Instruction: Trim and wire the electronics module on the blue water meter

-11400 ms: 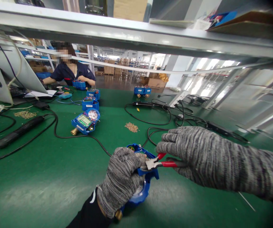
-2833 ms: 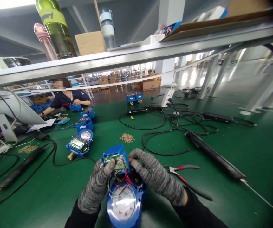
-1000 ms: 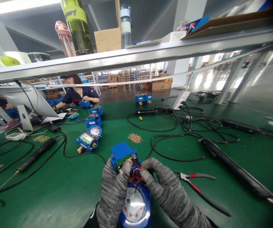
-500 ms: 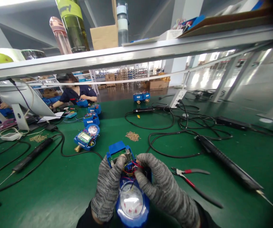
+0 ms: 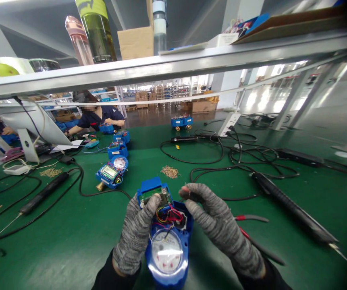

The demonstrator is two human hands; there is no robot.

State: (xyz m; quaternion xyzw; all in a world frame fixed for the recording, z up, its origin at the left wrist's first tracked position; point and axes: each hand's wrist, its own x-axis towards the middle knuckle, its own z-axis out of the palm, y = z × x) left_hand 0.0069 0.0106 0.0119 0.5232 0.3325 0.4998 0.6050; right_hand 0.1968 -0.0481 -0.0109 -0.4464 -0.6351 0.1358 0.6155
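A blue water meter [image 5: 169,257] with a round white dial lies in front of me on the green mat. Its blue top part, carrying a green circuit board [image 5: 155,196], is tipped up, with red and yellow wires [image 5: 169,213] showing below it. My gloved left hand [image 5: 135,233] grips the meter's left side, thumb pressed on the board's edge. My gloved right hand [image 5: 218,225] hovers just right of the meter. Its fingertips are pressed together above the wires around something I cannot make out.
Red-handled pliers [image 5: 248,219] lie behind my right hand, a black electric screwdriver [image 5: 291,207] and its cables farther right. A heap of brass screws [image 5: 169,172] and several blue meters [image 5: 111,173] lie ahead. A co-worker [image 5: 96,117] sits at the far left, behind a monitor [image 5: 31,121].
My right hand has lifted off the wires and drawn back to the right, uncovering them. The left hand keeps its grip. The pliers, held 11 s ago, lie on the mat.
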